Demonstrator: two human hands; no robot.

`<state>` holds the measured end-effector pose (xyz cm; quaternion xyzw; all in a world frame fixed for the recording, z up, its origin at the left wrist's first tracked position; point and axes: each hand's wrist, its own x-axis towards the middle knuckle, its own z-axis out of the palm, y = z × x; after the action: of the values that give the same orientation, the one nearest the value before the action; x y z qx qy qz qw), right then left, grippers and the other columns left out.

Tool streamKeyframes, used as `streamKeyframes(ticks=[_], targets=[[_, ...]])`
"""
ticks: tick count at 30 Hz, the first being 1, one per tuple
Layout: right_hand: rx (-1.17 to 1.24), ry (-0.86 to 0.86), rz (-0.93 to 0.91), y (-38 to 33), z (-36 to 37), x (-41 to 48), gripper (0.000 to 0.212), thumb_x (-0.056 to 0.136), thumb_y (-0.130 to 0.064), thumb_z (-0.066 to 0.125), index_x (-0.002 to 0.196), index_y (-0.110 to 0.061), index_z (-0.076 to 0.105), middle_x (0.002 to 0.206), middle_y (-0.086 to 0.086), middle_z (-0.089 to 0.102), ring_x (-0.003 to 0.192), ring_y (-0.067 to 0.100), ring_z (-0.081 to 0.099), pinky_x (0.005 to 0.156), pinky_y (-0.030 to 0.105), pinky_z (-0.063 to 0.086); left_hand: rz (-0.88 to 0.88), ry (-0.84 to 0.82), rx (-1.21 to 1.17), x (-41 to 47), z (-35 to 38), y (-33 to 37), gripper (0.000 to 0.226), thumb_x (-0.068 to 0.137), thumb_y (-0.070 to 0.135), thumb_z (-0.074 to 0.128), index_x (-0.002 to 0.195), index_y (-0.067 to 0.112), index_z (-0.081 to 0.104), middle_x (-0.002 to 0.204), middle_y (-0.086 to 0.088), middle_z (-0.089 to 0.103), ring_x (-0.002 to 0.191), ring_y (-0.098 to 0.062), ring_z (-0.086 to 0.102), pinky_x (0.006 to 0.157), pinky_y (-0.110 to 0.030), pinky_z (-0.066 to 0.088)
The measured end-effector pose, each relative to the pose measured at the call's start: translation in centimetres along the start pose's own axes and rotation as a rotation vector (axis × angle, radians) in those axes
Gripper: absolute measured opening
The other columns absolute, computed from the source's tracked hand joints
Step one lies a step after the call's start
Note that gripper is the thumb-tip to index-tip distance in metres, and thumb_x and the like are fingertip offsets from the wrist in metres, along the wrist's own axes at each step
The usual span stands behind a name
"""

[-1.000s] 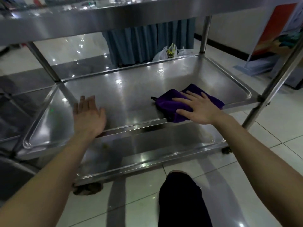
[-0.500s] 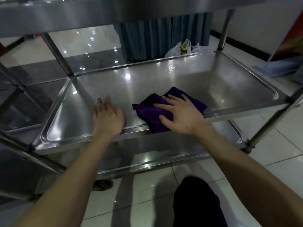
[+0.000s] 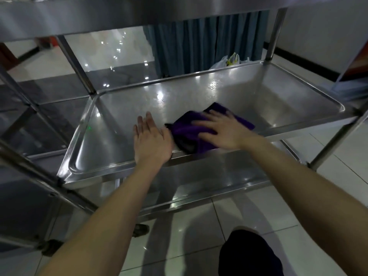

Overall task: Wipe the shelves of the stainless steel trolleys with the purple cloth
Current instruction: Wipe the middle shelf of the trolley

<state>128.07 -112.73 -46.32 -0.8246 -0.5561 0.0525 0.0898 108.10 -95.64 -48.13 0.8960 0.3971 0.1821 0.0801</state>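
The purple cloth (image 3: 189, 130) lies bunched on the middle shelf (image 3: 123, 116) of a stainless steel trolley, near the shelf's front rim. My right hand (image 3: 221, 128) presses flat on top of the cloth, fingers spread and pointing left. My left hand (image 3: 151, 142) rests flat on the same shelf just left of the cloth, its palm over the front rim and its edge touching the cloth. The trolley's top shelf (image 3: 119, 14) runs across the top of the view and its bottom shelf (image 3: 199, 186) shows below my forearms.
A second steel trolley (image 3: 23, 124) stands against the left side. Behind are a blue curtain (image 3: 199, 42), a white plastic bag (image 3: 229, 62) on the tiled floor, and a poster stand (image 3: 356, 76) at the right. My dark-clad knee (image 3: 249, 253) is at the bottom.
My right hand has slid the purple cloth leftward along the front of the shelf until it meets my left hand. The view has shifted too; my left hand kept resting at the front rim.
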Motion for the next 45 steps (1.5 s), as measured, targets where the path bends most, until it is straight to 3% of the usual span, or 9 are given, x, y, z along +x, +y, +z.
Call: streamKeyframes(ticks=[5,14,18,21,25,29,35,40,45], targets=[[-0.038,-0.060,0.418,3.5,-1.8,7.7,0.073,0.102,-0.081,0.022,0.168,-0.054,0.007,0.182,0.003,-0.005,0.166,0.036,-0.010,0.123,0.077,-0.011,0.045,0.037,0.004,-0.1,0.1,0.2,0.078,0.105,0.040,0.015,0.169,-0.004,0.008,0.178,-0.021,0.016,0.167,-0.033,0.010,0.136,-0.049,0.003],[0.053,0.013,-0.111,-4.9,2.1,2.1,0.064,0.100,-0.076,0.020,0.162,-0.062,0.026,0.178,-0.015,0.018,0.165,0.014,0.007,0.130,0.062,-0.009,0.051,0.266,-0.328,-0.2,-1.3,0.0,0.067,0.108,0.041,0.024,0.162,0.003,0.037,0.165,-0.017,0.045,0.157,-0.029,0.035,0.133,-0.046,0.024],[0.029,0.048,-0.119,-4.8,1.7,0.9,0.058,0.107,-0.071,0.027,0.164,-0.057,0.027,0.177,-0.015,0.021,0.165,0.015,0.010,0.131,0.060,-0.004,0.128,0.378,-0.562,-3.4,-3.6,-1.1,0.038,0.110,0.027,0.050,0.144,0.012,0.057,0.139,-0.003,0.060,0.127,-0.012,0.056,0.109,-0.022,0.047],[0.031,0.058,-0.130,-4.6,1.8,1.1,0.060,0.105,-0.074,0.025,0.163,-0.059,0.026,0.177,-0.015,0.023,0.165,0.014,0.011,0.131,0.061,-0.002,0.023,0.674,-0.536,-8.5,-4.4,-5.5,0.023,0.100,0.021,0.066,0.118,0.009,0.061,0.108,-0.003,0.058,0.099,-0.025,0.059,0.089,-0.043,0.052],[0.037,0.038,-0.117,-4.5,2.0,1.4,0.067,0.098,-0.079,0.019,0.162,-0.061,0.024,0.178,-0.014,0.022,0.165,0.015,0.011,0.131,0.062,-0.001,-0.355,1.028,-0.493,-13.3,-5.4,-13.0,0.047,0.089,0.023,0.080,0.122,0.006,0.050,0.117,-0.014,0.050,0.104,-0.036,0.051,0.093,-0.052,0.047],[0.021,-0.004,-0.072,-4.8,1.7,1.7,0.063,0.100,-0.075,0.023,0.162,-0.062,0.024,0.178,-0.013,0.019,0.166,0.015,0.009,0.131,0.062,-0.003,-0.477,0.814,-0.728,-11.0,-9.3,-17.1,0.073,0.097,0.053,0.071,0.152,0.012,0.044,0.142,-0.013,0.054,0.131,-0.032,0.056,0.116,-0.051,0.045],[0.008,-0.046,-0.060,-16.0,4.2,4.2,0.071,0.096,-0.080,0.012,0.164,-0.061,0.016,0.181,-0.007,0.006,0.167,0.025,-0.001,0.126,0.070,-0.012,-0.401,0.664,-0.565,-8.6,-11.7,-19.3,0.020,0.113,0.031,0.042,0.116,0.015,0.056,0.111,-0.013,0.065,0.104,-0.034,0.062,0.091,-0.040,0.046],[0.045,-0.147,-0.304,-28.4,7.0,10.0,0.074,0.093,-0.087,0.016,0.163,-0.062,0.017,0.182,-0.004,0.003,0.167,0.030,-0.005,0.120,0.074,-0.020,-0.352,0.568,-0.558,-9.2,-12.5,-20.2,0.013,0.115,0.024,0.045,0.112,0.015,0.054,0.100,-0.004,0.065,0.088,-0.021,0.062,0.079,-0.037,0.048],[-0.012,-0.209,-0.105,-28.8,5.0,20.1,0.086,0.091,-0.094,0.025,0.167,-0.056,0.010,0.181,0.003,-0.009,0.165,0.039,-0.015,0.118,0.081,-0.017,-0.325,0.547,-0.606,-9.5,-12.6,-20.4,0.008,0.114,0.025,0.048,0.110,0.022,0.054,0.091,0.006,0.065,0.081,-0.004,0.065,0.069,-0.019,0.049]])
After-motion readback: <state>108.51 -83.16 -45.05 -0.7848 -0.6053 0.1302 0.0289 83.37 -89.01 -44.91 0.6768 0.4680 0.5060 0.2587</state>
